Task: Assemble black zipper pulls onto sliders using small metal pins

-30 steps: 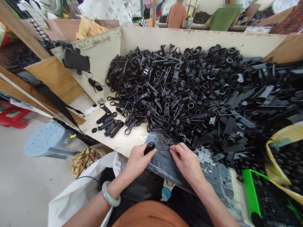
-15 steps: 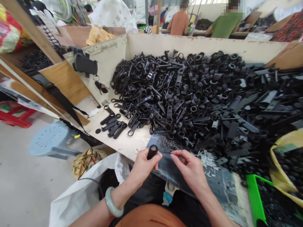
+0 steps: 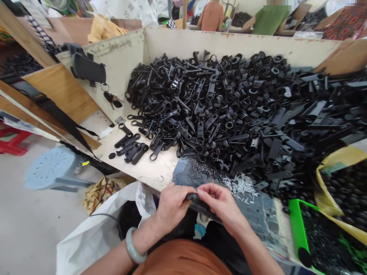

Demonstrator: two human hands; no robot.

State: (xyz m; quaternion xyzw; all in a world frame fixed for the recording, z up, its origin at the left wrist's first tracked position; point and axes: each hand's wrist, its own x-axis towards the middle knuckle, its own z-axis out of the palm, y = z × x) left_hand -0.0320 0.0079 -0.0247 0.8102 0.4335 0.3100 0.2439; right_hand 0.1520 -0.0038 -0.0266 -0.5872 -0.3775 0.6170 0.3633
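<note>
My left hand [image 3: 174, 203] is closed on a black plastic handle with a ring end [image 3: 194, 198], held low over the front edge of the bench. My right hand [image 3: 220, 201] meets it there, thumb and fingers pinched together against the handle's end. A thin sliver shows above the right fingers; what it is I cannot make out. Just beyond the hands lie small dark screws or pins [image 3: 197, 168] and a heap of silvery pins [image 3: 241, 185] on a dark blue mat [image 3: 242, 212].
A large pile of black plastic parts [image 3: 200, 99] fills the pale-walled bin [image 3: 229, 40]. Several finished-looking handles [image 3: 132, 147] lie at left. A green crate [image 3: 296, 225] and a yellow sack [image 3: 329, 191] stand at right, a blue stool [image 3: 51, 168] at left. People sit beyond the bin.
My hands have come together; the right hand now touches the handle. The left hand has turned, so the ring no longer faces up. The view has shifted slightly.
</note>
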